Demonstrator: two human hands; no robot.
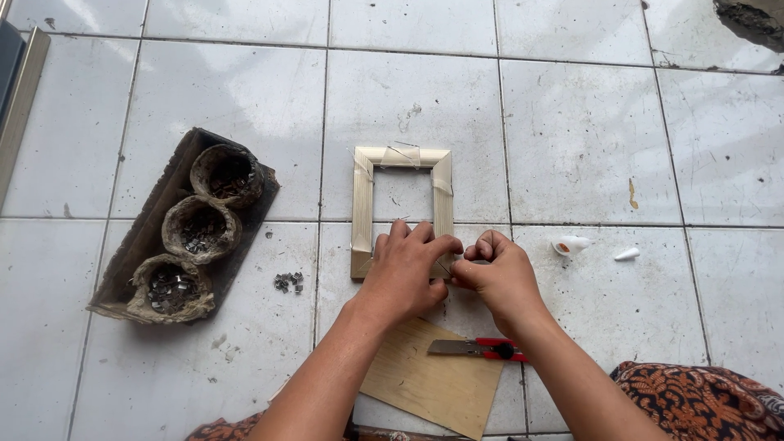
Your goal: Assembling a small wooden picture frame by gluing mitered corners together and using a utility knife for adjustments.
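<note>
head view: our left hand (402, 273) presses flat on the wooden frame (364, 196); right hand (498, 273) pinches its corner, fingers narrow. utility knife (478, 349) on plywood sheet (425, 384); tray of three bowls (147, 245) left.

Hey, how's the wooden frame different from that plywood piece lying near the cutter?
The wooden frame is an open rectangle of pale strips, taped at its corners; the plywood piece is a solid flat sheet, slightly darker. Both hands, left hand and right hand, press on the frame; the plywood lies untouched. Both rest on the tile floor.
</note>
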